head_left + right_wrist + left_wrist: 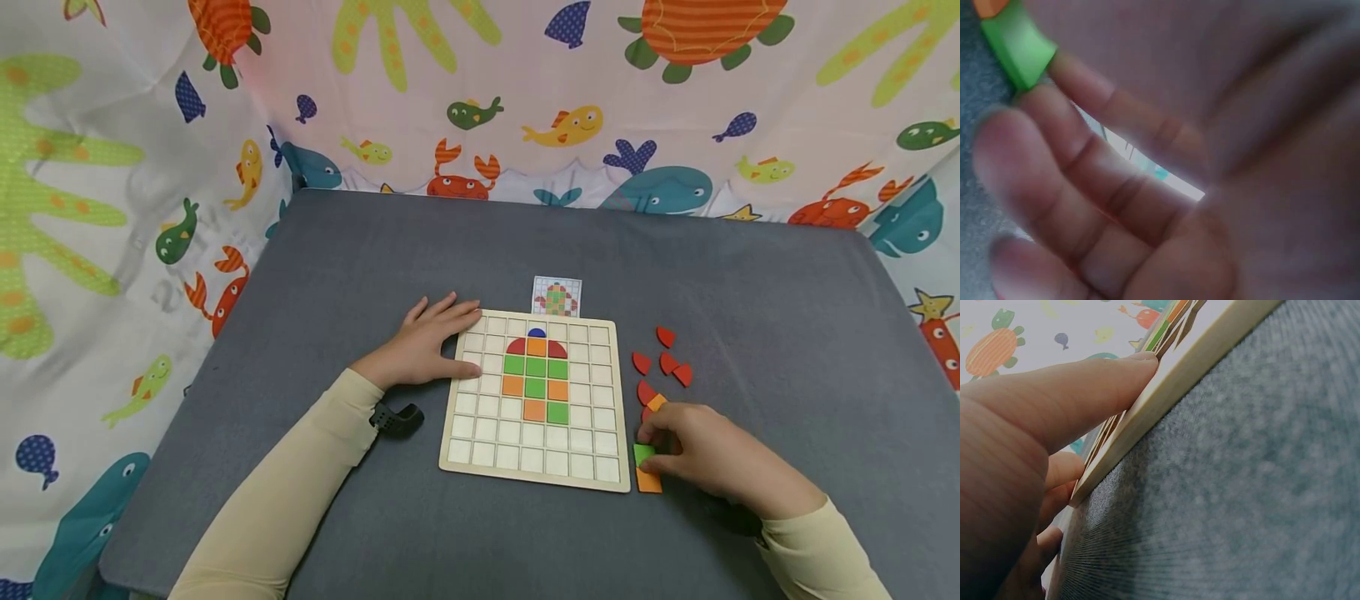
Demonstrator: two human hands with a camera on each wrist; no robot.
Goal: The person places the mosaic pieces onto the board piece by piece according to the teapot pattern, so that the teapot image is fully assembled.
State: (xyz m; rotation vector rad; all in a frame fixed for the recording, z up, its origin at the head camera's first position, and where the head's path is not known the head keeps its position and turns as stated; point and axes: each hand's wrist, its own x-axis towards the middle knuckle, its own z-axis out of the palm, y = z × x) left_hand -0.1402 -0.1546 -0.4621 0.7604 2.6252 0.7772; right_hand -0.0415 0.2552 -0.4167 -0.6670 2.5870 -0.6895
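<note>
Grey textured fabric (1260,475) underlies a pale wooden board (534,477). Just right of the board, the right hand (708,454) pinches a flat green tile (643,452), an orange tile (649,482) adjoining it. Rounded red pieces (641,362) lie right of the board, farther away. The left hand (426,346), fingers spread, rests on the board's left edge. Only the left wrist view shows the board's thick side closely; only the head view, the printed card (557,297) at its far edge.

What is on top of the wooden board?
The wooden board holds a blue piece, two red pieces, four orange pieces and five green pieces; the left hand rests on its left edge. Whatever lies under its fingers is covered from view.
</note>
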